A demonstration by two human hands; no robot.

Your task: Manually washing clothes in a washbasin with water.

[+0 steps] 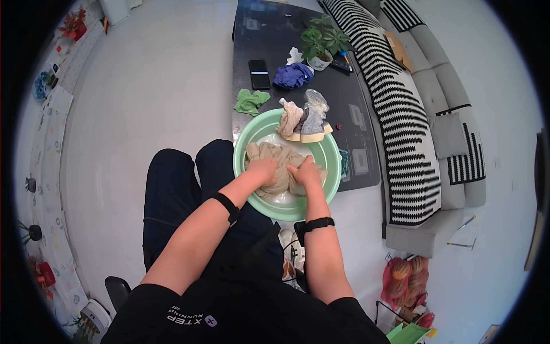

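Note:
A light green plastic basin (pixel 321 201) sits at the near end of a dark low table, holding a wet beige garment (pixel 276 155) in a little water. My left hand (pixel 262 169) and my right hand (pixel 305 171) are both inside the basin, fingers closed on the beige cloth and pressing it down. Both wrists wear black bands. A second beige cloth (pixel 290 117) and a grey cloth with a yellow edge (pixel 313 126) hang over the basin's far rim.
The dark table (pixel 269 46) also carries a green rag (pixel 250 101), a black phone (pixel 259 74), a blue cloth (pixel 292 75), a potted plant (pixel 321 41) and a remote. A striped sofa (pixel 395 109) stands to the right. My knees in dark trousers are left of the basin.

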